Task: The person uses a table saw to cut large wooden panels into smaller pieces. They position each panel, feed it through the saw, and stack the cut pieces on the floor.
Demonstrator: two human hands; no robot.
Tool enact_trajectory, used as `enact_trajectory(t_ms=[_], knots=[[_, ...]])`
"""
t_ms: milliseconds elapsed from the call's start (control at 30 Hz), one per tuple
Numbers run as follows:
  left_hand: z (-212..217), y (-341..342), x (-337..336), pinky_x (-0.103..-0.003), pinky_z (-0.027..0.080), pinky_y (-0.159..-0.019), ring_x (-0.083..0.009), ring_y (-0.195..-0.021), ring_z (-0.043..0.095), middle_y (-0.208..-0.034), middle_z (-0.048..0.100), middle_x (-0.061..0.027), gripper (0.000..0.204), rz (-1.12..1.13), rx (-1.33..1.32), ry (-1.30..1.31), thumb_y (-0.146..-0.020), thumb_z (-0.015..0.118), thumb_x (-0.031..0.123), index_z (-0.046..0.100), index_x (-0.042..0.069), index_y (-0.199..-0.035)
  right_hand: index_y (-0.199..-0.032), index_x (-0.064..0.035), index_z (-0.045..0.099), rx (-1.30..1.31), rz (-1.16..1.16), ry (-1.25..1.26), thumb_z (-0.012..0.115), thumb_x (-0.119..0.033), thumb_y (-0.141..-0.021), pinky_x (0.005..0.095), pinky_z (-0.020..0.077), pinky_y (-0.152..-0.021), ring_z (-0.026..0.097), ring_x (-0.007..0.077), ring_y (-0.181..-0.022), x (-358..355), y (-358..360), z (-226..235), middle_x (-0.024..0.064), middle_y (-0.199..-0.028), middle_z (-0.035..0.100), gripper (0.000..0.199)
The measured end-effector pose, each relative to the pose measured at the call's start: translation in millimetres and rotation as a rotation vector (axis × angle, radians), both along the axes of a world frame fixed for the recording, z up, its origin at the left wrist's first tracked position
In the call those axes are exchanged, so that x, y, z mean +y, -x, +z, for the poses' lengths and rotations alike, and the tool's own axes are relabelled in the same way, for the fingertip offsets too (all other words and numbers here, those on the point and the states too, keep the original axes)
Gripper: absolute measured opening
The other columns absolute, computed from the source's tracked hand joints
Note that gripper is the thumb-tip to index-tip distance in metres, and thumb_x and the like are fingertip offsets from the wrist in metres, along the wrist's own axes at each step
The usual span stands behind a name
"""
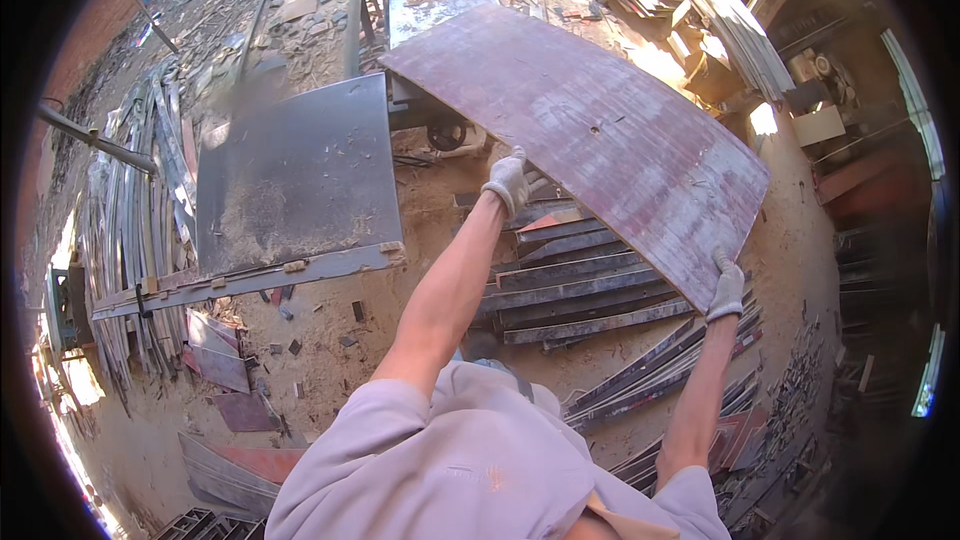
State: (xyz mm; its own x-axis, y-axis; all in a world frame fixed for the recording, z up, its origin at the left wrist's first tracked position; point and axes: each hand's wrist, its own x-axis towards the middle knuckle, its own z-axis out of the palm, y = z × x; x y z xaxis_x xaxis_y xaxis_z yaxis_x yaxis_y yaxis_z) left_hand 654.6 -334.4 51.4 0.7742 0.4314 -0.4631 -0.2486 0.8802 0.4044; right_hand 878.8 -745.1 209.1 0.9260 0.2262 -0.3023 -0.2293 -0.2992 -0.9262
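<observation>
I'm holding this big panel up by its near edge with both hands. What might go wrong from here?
1. The reddish-brown panel is gripped only along its near edge, by the left hand and the right hand. Most of it extends beyond them, so it may tip or slip.
2. Stacked strips and offcuts lie underfoot, so tripping seems possible.
3. The saw table stands close on the left, and a swinging corner might strike it.
</observation>
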Motion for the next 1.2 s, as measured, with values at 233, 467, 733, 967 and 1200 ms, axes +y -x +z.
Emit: enact_trajectory(t_ms=[233,467,733,967,1200], knots=[[10.0,37.5,18.6,-0.059,0.050,-0.117,-0.0419,-0.144,0.050,-0.159,0.045,-0.0229,0.063,0.179,-0.139,0.174,-0.115,0.032,0.047,0.036,-0.002,-0.155,-0.124,0.0055,0.070,0.004,0.023,0.001,0.081,-0.032,-0.094,0.0366,0.0597,-0.082,0.073,0.0220,-0.086,33.6,-3.7,38.4,0.0124,-0.107,0.076,0.049],[5.9,33.6,28.2,-0.058,0.052,-0.115,-0.0385,-0.137,0.057,-0.146,0.057,-0.0170,0.039,0.182,-0.152,0.116,-0.116,0.042,0.030,0.050,0.002,-0.142,-0.121,0.0047,0.071,0.044,0.018,-0.044,0.080,-0.030,-0.095,0.0378,0.0611,-0.080,0.075,0.0237,-0.086,59.6,24.2,61.0,0.0136,-0.106,0.076,0.044],[12.2,32.8,19.0,-0.055,0.057,-0.111,-0.0346,-0.127,0.064,-0.138,0.061,-0.0162,0.042,0.176,-0.201,0.042,-0.107,0.046,0.000,0.046,0.002,-0.149,-0.124,0.0073,0.069,0.049,-0.014,0.018,0.079,-0.027,-0.096,0.0384,0.0619,-0.080,0.075,0.0250,-0.086,48.6,18.1,64.5,0.0148,-0.107,0.076,0.046],[22.3,34.4,8.4,-0.048,0.049,-0.122,-0.0332,-0.144,0.050,-0.160,0.044,-0.0160,0.064,0.195,-0.327,0.108,-0.100,0.044,-0.015,0.035,0.002,-0.160,-0.127,0.0072,0.067,0.064,-0.006,-0.009,0.075,-0.024,-0.098,0.0381,0.0618,-0.083,0.075,0.0255,-0.091,39.7,3.7,65.8,0.0161,-0.113,0.075,0.044],[70.3,30.8,21.0,-0.051,0.039,-0.129,-0.0392,-0.155,0.036,-0.170,0.029,-0.0216,0.074,0.249,-0.579,0.082,-0.094,0.046,-0.020,0.028,0.000,-0.164,-0.130,0.0073,0.064,0.159,0.082,0.007,0.070,-0.023,-0.101,0.0386,0.0615,-0.082,0.075,0.0240,-0.092,54.6,-26.2,113.2,0.0155,-0.115,0.075,0.042]])
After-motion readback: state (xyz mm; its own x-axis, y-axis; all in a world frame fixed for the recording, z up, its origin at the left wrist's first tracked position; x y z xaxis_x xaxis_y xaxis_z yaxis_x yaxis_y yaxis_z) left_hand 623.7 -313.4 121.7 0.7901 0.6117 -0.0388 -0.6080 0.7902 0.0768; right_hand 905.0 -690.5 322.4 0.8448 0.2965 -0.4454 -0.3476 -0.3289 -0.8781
